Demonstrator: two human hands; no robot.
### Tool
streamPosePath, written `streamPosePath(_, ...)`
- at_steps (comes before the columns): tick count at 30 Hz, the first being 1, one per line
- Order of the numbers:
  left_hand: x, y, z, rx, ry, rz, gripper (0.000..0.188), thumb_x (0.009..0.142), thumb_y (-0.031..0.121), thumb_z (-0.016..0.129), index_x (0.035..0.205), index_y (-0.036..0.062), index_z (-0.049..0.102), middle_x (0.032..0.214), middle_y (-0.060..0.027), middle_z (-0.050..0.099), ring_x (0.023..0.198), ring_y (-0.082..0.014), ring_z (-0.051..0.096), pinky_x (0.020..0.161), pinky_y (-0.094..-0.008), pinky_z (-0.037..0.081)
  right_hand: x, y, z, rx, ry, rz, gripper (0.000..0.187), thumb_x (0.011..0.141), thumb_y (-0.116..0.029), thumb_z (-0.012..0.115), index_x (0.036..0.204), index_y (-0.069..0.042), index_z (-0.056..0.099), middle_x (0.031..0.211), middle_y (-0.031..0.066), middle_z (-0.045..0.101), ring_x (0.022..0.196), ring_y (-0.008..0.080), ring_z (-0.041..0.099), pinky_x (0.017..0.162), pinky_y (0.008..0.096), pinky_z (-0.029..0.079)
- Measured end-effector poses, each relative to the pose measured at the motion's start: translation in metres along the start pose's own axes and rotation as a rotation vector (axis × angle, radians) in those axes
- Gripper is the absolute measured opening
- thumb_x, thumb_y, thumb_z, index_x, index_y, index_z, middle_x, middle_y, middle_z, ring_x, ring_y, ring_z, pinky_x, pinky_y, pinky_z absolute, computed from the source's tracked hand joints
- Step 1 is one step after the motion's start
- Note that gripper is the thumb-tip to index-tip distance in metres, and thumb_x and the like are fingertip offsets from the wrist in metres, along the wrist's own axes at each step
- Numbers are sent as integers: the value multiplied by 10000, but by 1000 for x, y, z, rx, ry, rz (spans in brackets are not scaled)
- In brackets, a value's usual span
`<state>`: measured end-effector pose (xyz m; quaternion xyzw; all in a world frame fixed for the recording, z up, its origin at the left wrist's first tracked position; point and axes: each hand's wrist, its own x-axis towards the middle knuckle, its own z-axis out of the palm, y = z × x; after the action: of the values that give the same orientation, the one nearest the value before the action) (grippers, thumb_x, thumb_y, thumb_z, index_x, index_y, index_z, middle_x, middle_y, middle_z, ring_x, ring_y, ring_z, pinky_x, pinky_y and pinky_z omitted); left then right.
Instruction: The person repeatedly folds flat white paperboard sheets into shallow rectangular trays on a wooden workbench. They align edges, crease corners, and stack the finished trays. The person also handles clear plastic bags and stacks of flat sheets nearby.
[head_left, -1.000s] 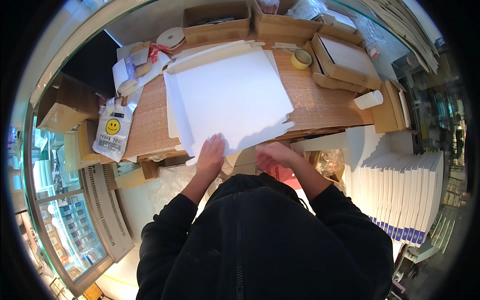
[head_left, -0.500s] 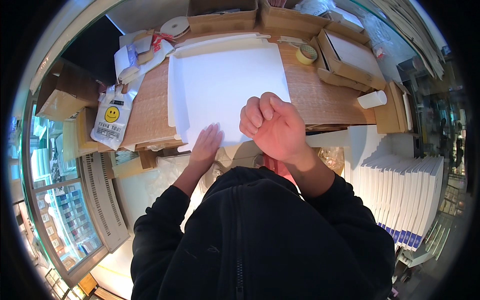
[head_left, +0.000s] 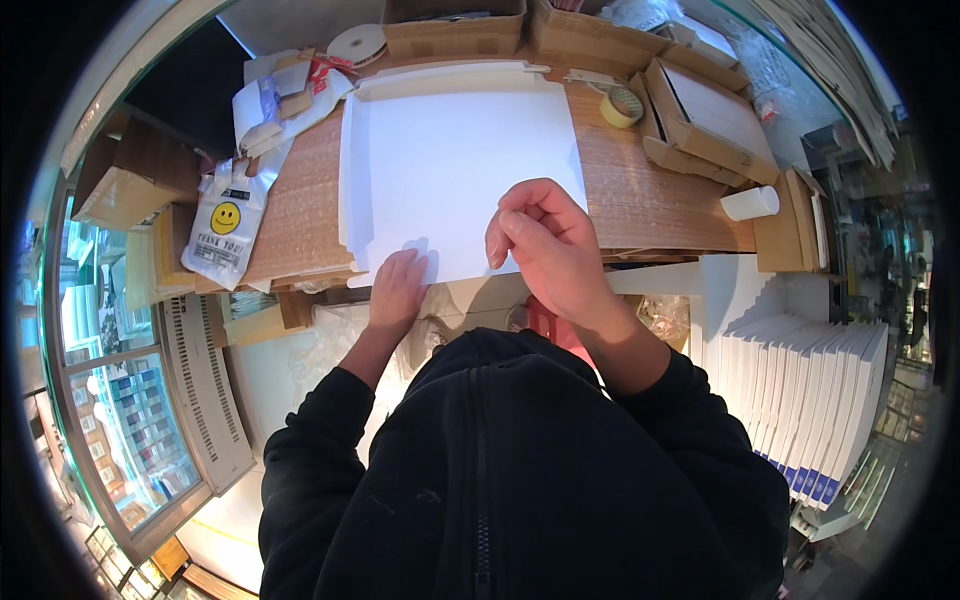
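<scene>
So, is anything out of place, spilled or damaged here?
Nothing looks spilled or damaged. Only slightly odd: the white sheet, with the left hand at its corner, appears to stick out past the near edge of the wooden table.

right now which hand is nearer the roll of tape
Right. The right hand is left of the tape roll on its near side; the left hand is farther left, also nearside.

Bright light whitens the sheet (head_left: 460, 160) at upper centre, a bluish shadow edging the left hand (head_left: 398, 290), while fisheye distortion bows lines toward blackened corners.
</scene>
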<state>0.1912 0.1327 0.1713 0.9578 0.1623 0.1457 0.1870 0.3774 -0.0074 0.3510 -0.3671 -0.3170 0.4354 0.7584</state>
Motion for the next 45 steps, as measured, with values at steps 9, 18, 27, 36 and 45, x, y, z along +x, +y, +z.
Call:
streamPosePath(9,-6,-8,3,-2,-3,6,491,725,46,681,1192,44,527,1221,-147,505,1153,-343,483,976,-413,427,2,31,-48,56,218,285,280,994,-171,465,1189,11,550,986,146,650,887,228,622,793,337,493)
streamPosePath(18,0,-2,6,-26,12,50,483,724,34,671,1189,57,541,1239,-143,508,1173,-342,480,989,-414,426,-3,24,-38,495,38,200,269,1000,-207,443,1192,-55,557,1122,108,625,1054,255,594,943,398,473)
streamPosePath(27,-1,-3,8,-20,-6,44,484,723,40,676,1188,57,543,1239,-140,509,1169,-343,482,985,-415,429,2,23,-35,559,-45,254,278,1007,-284,444,1031,-58,604,718,31,592,718,191,561,693,330,443)
streamPosePath(36,0,-5,4,-24,7,48,439,712,78,697,1129,46,562,1188,-127,533,1159,-315,489,982,-386,434,-15,48,-95,-1025,-42,72,464,884,-270,660,1241,-2,534,1276,165,562,1165,238,535,954,328,425)
streamPosePath(45,2,-6,-3,-49,57,91,362,703,95,703,1037,35,579,1010,-108,543,988,-303,524,853,-394,463,-55,98,-155,-1650,-362,-74,311,790,-160,639,1063,-28,572,1189,142,548,1121,315,510,949,381,439)
